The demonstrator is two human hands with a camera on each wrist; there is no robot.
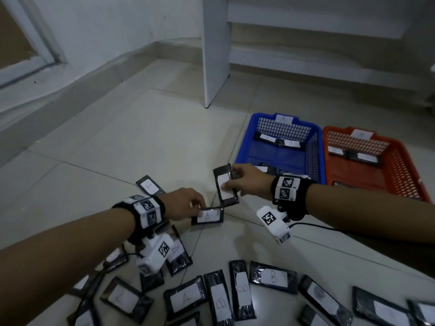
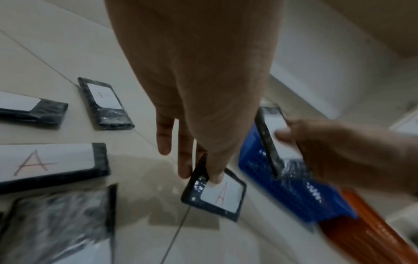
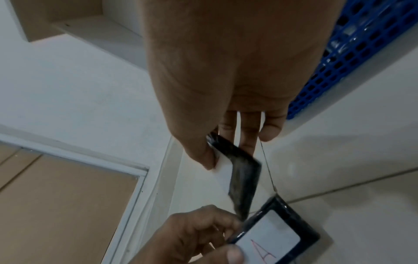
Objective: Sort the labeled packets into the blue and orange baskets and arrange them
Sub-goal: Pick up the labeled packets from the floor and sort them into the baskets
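Note:
My left hand [image 1: 188, 204] pinches a black packet labelled A [image 1: 208, 216] by its left end, thumb on the white label [image 2: 222, 193], just above the tiled floor. My right hand [image 1: 247, 182] holds another black packet [image 1: 225, 188] upright, thumb across its white label; its letter is hidden. That packet [image 3: 242, 180] hangs above the A packet [image 3: 273, 237]. The blue basket [image 1: 244, 149] marked A holds a few packets. The orange basket [image 1: 409, 175] stands to its right, also with packets inside.
Many black packets marked A or B [image 1: 273, 277] lie scattered on the floor near me. One A packet [image 1: 149, 185] lies beyond my left wrist. A white furniture panel [image 1: 215, 50] stands behind the baskets, and a wall runs along the left.

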